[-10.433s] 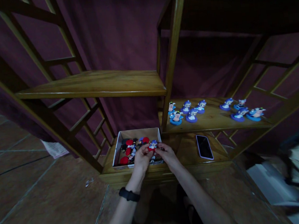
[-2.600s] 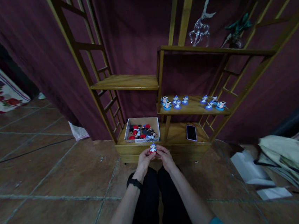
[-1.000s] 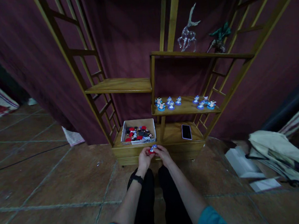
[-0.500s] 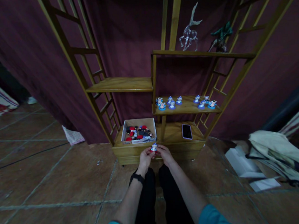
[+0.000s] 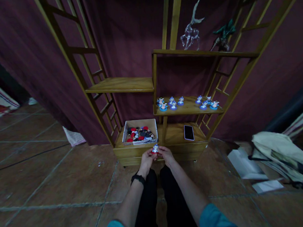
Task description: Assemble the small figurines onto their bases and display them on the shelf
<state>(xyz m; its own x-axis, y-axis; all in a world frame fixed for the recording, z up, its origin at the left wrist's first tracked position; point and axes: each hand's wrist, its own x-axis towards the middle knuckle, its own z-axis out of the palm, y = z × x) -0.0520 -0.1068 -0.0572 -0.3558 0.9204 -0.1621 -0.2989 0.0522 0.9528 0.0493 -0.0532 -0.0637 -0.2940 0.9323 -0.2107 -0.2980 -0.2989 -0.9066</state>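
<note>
Between my two hands, in front of the shelf's lower drawer, is a small white and purple figurine (image 5: 155, 148) on a red base. My left hand (image 5: 147, 158) has its fingers closed on the base from the left. From the right, my right hand (image 5: 166, 155) pinches the same base. The figurine is upright. Just beyond my hands, an open cardboard box (image 5: 126, 132) holds a jumble of red, black and white figurines. Several similar figurines (image 5: 173, 105) on purple or blue bases stand in two groups on the middle shelf (image 5: 190, 108).
A phone (image 5: 188, 132) lies on the lower board, right of the box. A clear deer ornament (image 5: 190, 34) and a dark green sculpture (image 5: 224, 37) stand on the upper right shelf. White boxes (image 5: 243, 165) and a cream bag (image 5: 281, 151) lie on the floor at right.
My view has shifted very slightly. Both hands still hold the figurine in nearly the same place, and the shelf's contents look unchanged.
</note>
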